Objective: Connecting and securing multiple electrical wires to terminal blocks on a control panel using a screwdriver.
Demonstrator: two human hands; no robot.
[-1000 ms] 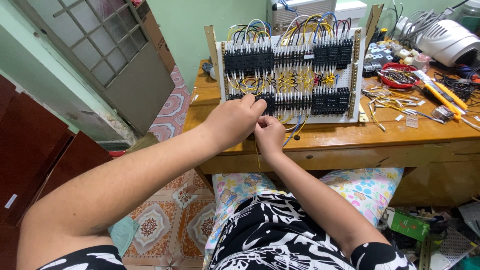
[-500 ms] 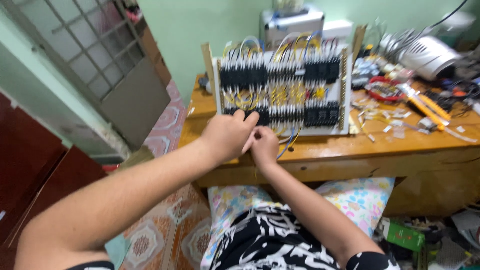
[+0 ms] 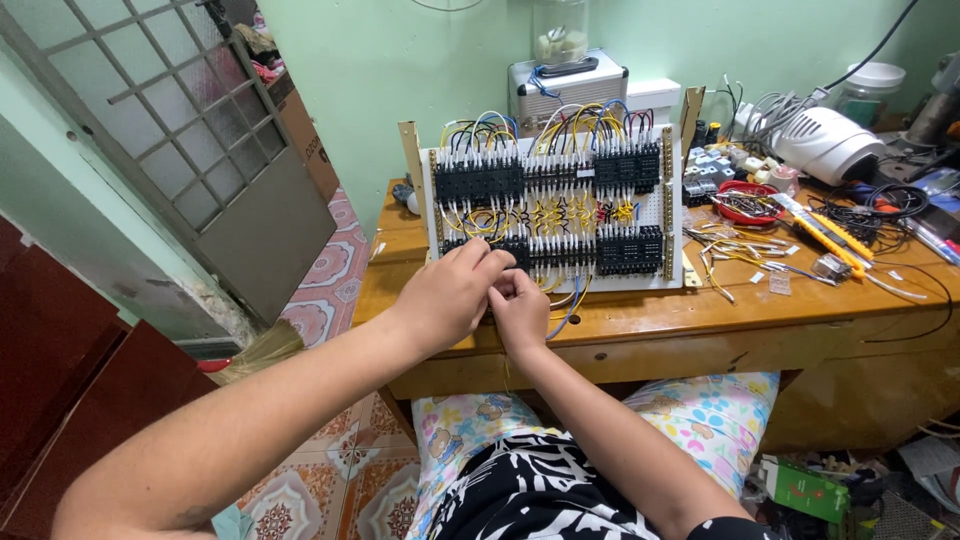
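A white wiring panel (image 3: 676, 200) stands upright on a wooden desk (image 3: 640, 325). It carries rows of black relay sockets (image 3: 478, 184) linked by yellow, blue and white wires. My left hand (image 3: 447, 297) and my right hand (image 3: 520, 312) meet fingertip to fingertip at the panel's lower left corner, just in front of the bottom row of sockets. The right fingers are pinched, and a thin pale wire (image 3: 506, 375) seems to hang below them. My left fingers curl over the same spot and hide what is between them.
Right of the panel lie cut wire pieces (image 3: 735, 255), a red bowl of parts (image 3: 748, 203), yellow-handled tools (image 3: 828, 235) and a white appliance (image 3: 828, 143). A metal case (image 3: 566, 88) stands behind the panel. A barred door (image 3: 190, 130) is at the left; a patterned cushion (image 3: 700, 415) lies under the desk.
Both hands stay together at the panel's lower left corner, with small finger movements. The view has shifted, so the panel and desk sit slightly differently in frame.
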